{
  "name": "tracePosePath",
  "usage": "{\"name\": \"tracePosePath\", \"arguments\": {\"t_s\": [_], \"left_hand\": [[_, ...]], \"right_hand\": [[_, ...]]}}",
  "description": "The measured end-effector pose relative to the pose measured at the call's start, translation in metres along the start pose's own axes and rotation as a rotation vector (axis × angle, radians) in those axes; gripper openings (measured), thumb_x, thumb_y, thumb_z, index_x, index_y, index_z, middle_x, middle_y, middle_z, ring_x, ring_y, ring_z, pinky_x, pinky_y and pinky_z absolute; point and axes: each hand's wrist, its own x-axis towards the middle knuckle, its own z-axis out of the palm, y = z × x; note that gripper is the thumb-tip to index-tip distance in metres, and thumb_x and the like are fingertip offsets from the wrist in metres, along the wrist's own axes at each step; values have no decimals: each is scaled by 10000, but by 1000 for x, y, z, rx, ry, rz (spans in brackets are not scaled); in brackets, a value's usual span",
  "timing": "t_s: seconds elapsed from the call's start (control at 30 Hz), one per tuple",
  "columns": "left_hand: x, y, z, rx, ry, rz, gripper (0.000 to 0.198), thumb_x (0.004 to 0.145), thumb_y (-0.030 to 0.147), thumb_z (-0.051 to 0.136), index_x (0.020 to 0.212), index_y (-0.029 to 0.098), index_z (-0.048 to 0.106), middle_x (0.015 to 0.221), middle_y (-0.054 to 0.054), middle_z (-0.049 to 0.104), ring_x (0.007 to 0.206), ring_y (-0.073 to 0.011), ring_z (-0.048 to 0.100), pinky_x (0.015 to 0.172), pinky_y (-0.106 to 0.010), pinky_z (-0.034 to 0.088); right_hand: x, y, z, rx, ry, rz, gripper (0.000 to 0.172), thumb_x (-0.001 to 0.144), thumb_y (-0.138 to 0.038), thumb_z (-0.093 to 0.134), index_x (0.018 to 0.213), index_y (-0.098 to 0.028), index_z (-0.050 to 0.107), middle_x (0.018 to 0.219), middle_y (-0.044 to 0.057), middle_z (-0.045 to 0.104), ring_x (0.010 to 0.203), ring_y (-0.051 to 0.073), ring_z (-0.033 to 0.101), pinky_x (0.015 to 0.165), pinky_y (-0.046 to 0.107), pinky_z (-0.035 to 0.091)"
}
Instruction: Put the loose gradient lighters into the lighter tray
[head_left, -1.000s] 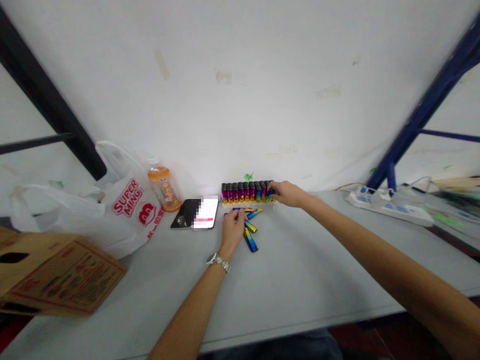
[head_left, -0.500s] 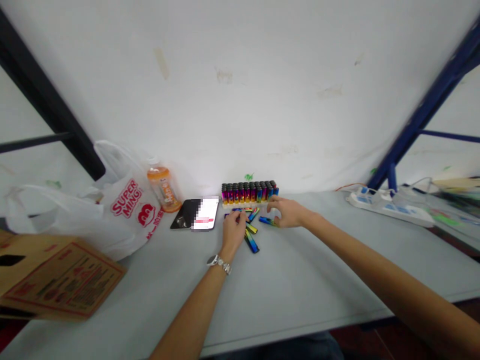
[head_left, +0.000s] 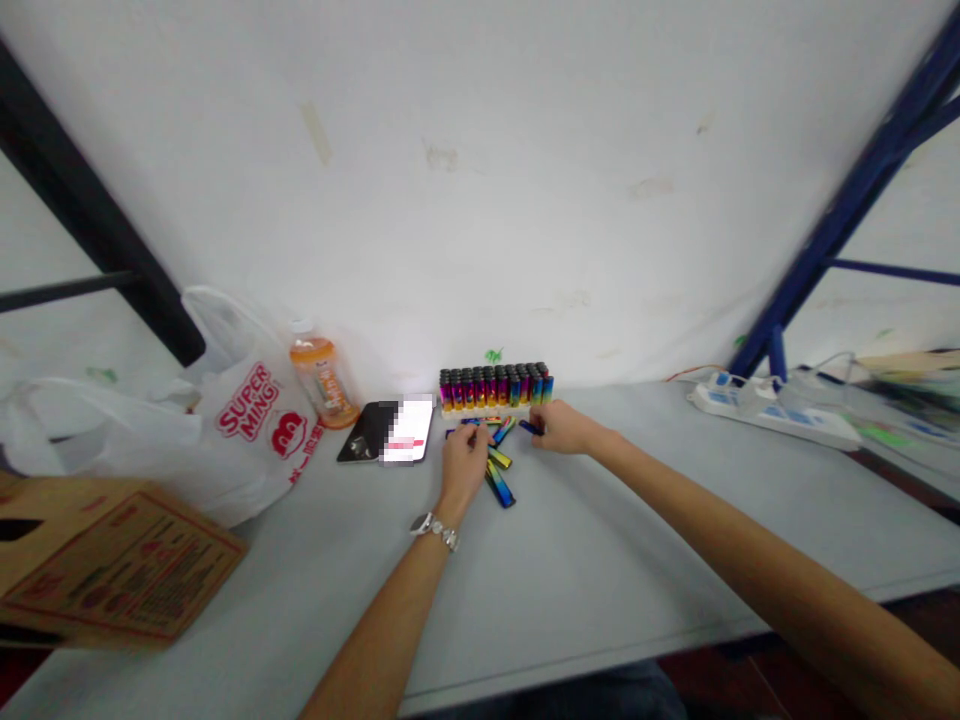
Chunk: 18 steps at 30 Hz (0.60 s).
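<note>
Rainbow-coloured lighters with black tops stand upright in tight rows in a low white tray by the wall. In front of them, several more lie loose on the table, among them a blue-and-yellow lighter and a yellow lighter. My left hand, wearing a metal watch, is closed beside the loose pile; dark ends of what looks like a lighter show at its fingertips. My right hand pinches a dark blue lighter just in front of the tray's right end.
A tablet with a partly blurred screen lies left of the tray. Beyond it stand an orange drink bottle, a white plastic bag and a cardboard box. A white power strip with cables lies at right.
My right hand has closed on the lighter lying at the right and turned it, shifting slightly left. My left hand stays nearly in place. The whole view has shifted a little.
</note>
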Motion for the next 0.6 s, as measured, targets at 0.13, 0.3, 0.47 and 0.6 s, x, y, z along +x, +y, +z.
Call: {"name": "tracePosePath", "arguments": {"t_s": [0.13,0.3,0.47,0.6], "left_hand": [[0,1,0,11,2,2,356,899,316,455,637,176,650,705,-37,651,724,-179,588,705,-284,404],[-1,-1,0,10,-1,0,346,896,309,454,646,179,654,713,-39,652,758,-185,595,724,-286,411],[-1,-2,0,5,2,-6,332,890,303,462,647,178,651,728,-41,655,775,-187,596,749,-291,418],[-1,-2,-1,11,3,-3,359,905,329,450,650,178,653,728,-42,659,755,-184,594,730,-289,418]], "right_hand": [[10,12,-11,450,70,79,142,768,-151,614,906,-139,647,676,35,685,539,154,647,493,230,504],[35,27,-34,376,188,17,225,762,-119,625,981,-159,661,763,25,718,607,145,663,585,234,525],[55,33,-54,-129,63,-105,263,754,-177,647,1005,-194,724,967,46,744,878,198,668,766,258,463],[62,27,-60,-234,-8,-80,289,773,-236,632,1041,-252,736,1000,26,749,915,216,659,783,287,420]]}}
